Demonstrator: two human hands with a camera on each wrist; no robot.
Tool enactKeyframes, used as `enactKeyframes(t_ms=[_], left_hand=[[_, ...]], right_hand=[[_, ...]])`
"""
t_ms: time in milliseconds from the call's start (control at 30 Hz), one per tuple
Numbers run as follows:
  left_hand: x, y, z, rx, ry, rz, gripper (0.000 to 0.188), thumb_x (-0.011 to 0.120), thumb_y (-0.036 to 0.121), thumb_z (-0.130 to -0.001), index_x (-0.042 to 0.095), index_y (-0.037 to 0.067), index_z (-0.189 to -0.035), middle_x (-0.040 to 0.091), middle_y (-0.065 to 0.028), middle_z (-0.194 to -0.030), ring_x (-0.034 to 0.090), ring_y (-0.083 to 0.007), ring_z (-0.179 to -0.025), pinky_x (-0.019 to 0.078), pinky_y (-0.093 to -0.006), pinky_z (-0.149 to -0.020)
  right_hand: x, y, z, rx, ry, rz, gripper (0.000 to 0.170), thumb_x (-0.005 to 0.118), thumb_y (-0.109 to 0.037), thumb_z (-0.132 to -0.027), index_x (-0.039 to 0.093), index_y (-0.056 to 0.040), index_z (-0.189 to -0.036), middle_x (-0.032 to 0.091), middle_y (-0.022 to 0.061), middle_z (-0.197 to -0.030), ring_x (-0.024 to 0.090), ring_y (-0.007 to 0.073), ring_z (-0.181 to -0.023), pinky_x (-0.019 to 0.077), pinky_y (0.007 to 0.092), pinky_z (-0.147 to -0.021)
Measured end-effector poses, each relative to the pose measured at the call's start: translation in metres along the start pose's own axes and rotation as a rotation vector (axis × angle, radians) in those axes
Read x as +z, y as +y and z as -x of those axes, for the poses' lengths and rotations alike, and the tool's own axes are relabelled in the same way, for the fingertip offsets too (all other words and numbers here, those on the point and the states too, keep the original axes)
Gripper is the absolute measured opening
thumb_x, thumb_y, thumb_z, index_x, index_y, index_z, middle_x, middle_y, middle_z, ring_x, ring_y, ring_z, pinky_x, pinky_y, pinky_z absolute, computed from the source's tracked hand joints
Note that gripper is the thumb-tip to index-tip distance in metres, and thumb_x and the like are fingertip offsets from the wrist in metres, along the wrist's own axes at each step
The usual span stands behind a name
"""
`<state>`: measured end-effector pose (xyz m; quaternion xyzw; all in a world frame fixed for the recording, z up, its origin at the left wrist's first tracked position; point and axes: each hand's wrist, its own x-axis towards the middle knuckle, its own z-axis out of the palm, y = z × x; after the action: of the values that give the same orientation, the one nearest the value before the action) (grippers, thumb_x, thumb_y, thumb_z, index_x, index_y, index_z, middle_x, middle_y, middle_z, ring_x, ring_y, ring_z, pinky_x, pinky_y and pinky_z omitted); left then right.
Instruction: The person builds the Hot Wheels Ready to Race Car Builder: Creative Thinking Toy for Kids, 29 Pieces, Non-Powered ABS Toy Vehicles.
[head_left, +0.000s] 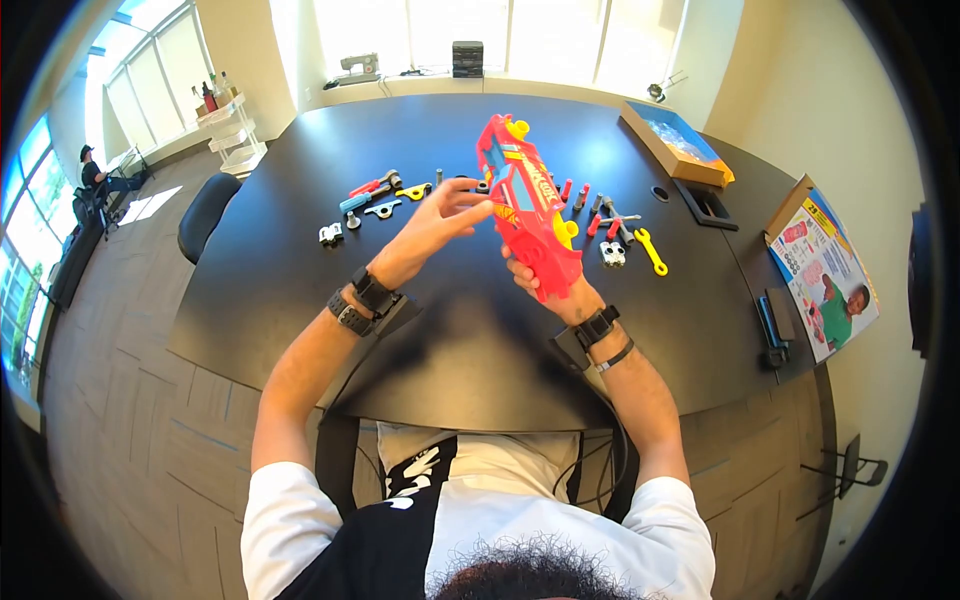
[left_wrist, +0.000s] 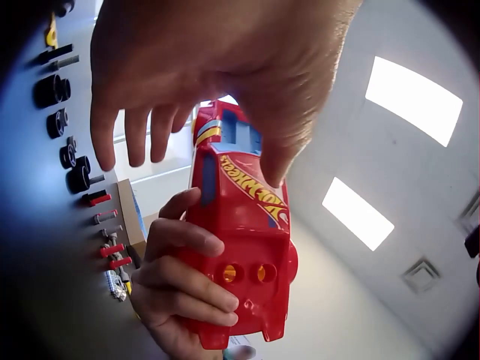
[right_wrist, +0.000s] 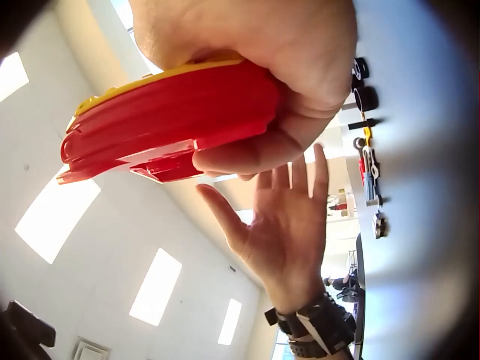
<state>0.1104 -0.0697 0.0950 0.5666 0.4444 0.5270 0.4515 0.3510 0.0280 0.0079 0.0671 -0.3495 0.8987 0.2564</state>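
Gripping red toy car [head_left: 530,207] in right hand [left_wrist: 177,285]

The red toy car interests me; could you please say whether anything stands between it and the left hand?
Nothing visible does: the left hand is close beside the red toy car, which the right hand grips at one end. I cannot tell whether the left hand touches it.

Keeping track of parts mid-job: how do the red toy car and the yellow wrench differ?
The red toy car is mostly red with printed lettering; the yellow wrench looks plain yellow. The car is bulky; the wrench is slim. The car is held up in the right grip; the wrench lies on the table. Both show yellow.
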Motion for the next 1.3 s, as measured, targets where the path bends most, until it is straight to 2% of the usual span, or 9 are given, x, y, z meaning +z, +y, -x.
enactKeyframes(t_ms=[133, 233, 433, 500, 667, 767, 900, 1167, 1300], left_hand=[[0.001, -0.015, -0.004, -0.048, -0.130, 0.273, 0.055, 0.066, 0.045, -0.112, 0.057, 0.008, -0.151, 0.068, -0.0046, -0.143, 0.063, -0.0148, -0.134, 0.0488, -0.0407, -0.118], [0.002, -0.018, -0.006, -0.054, -0.013, 0.320, 0.060, 0.078, 0.047, -0.104, 0.060, 0.005, -0.144, 0.070, -0.0072, -0.135, 0.066, -0.0150, -0.124, 0.0530, -0.0375, -0.109], [-0.002, -0.040, -0.017, -0.074, 0.238, -0.058, 0.052, 0.085, 0.044, -0.100, 0.062, 0.004, -0.125, 0.069, -0.0032, -0.113, 0.068, -0.0094, -0.107, 0.0582, -0.0281, -0.092], [-0.004, -0.036, -0.012, -0.128, 0.178, 0.031, 0.044, 0.077, 0.044, -0.106, 0.064, 0.007, -0.125, 0.068, -0.0013, -0.111, 0.070, -0.0091, -0.105, 0.0614, -0.0300, -0.089], [-0.001, -0.025, -0.005, -0.053, -0.005, 0.159, 0.032, 0.072, 0.036, -0.110, 0.068, 0.008, -0.125, 0.072, -0.0033, -0.117, 0.075, -0.0131, -0.096, 0.0668, -0.0341, -0.089], [0.004, -0.024, -0.003, -0.027, -0.054, 0.133, 0.030, 0.074, 0.032, -0.109, 0.068, 0.007, -0.124, 0.072, -0.0041, -0.117, 0.076, -0.0142, -0.093, 0.0669, -0.0330, -0.087], [0.006, -0.025, -0.002, -0.055, -0.093, 0.111, 0.034, 0.074, 0.034, -0.109, 0.069, 0.003, -0.122, 0.073, -0.0084, -0.116, 0.076, -0.0158, -0.093, 0.0680, -0.0346, -0.083], [-0.027, -0.027, -0.003, -0.070, -0.034, -0.071, 0.030, 0.075, 0.035, -0.108, 0.072, 0.005, -0.114, 0.073, -0.0047, -0.100, 0.075, -0.0132, -0.085, 0.0671, -0.0326, -0.076], [-0.062, -0.039, -0.011, -0.119, 0.119, -0.203, 0.029, 0.076, 0.034, -0.106, 0.074, 0.005, -0.112, 0.075, -0.0047, -0.100, 0.075, -0.0136, -0.081, 0.0660, -0.0314, -0.073]], right_hand=[[0.028, 0.005, -0.005, 0.017, 0.155, 0.433, 0.052, 0.060, -0.042, -0.112, 0.059, -0.0011, -0.145, 0.073, 0.0223, -0.124, 0.076, 0.0252, -0.089, 0.0659, 0.0334, -0.070], [0.031, 0.004, -0.015, 0.035, 0.512, 0.305, 0.069, 0.048, -0.063, -0.114, 0.057, -0.0054, -0.152, 0.072, 0.0176, -0.134, 0.074, 0.0277, -0.113, 0.0633, 0.0463, -0.097], [0.060, 0.012, -0.011, 0.101, 0.505, 0.682, 0.076, 0.045, -0.069, -0.113, 0.051, -0.0081, -0.158, 0.067, 0.0082, -0.147, 0.070, 0.0239, -0.126, 0.0560, 0.0446, -0.106], [0.051, 0.019, -0.015, -0.007, 0.452, 0.458, 0.072, 0.047, -0.067, -0.113, 0.053, -0.0114, -0.158, 0.069, 0.0068, -0.144, 0.071, 0.0199, -0.121, 0.0569, 0.0400, -0.104], [0.028, 0.007, -0.009, 0.017, 0.519, 0.316, 0.063, 0.043, -0.072, -0.111, 0.064, -0.0200, -0.138, 0.073, -0.0027, -0.106, 0.067, 0.0096, -0.085, 0.0478, 0.0290, -0.063], [0.018, 0.007, -0.010, 0.029, 0.479, 0.180, 0.063, 0.047, -0.071, -0.111, 0.065, -0.0116, -0.123, 0.068, -0.0007, -0.087, 0.063, 0.0111, -0.067, 0.0407, 0.0269, -0.049], [0.011, 0.008, -0.007, 0.014, 0.483, 0.190, 0.063, 0.048, -0.072, -0.110, 0.065, -0.0121, -0.122, 0.066, -0.0001, -0.085, 0.062, 0.0118, -0.067, 0.0411, 0.0265, -0.050], [0.017, 0.003, -0.004, -0.015, 0.478, 0.253, 0.066, 0.045, -0.073, -0.110, 0.062, -0.0186, -0.144, 0.071, -0.0011, -0.116, 0.064, 0.0098, -0.090, 0.0483, 0.0282, -0.069], [0.040, 0.004, -0.009, -0.099, 0.698, 0.225, 0.065, 0.050, -0.073, -0.108, 0.066, -0.0121, -0.124, 0.070, 0.0010, -0.093, 0.065, 0.0149, -0.073, 0.0472, 0.0304, -0.055]])
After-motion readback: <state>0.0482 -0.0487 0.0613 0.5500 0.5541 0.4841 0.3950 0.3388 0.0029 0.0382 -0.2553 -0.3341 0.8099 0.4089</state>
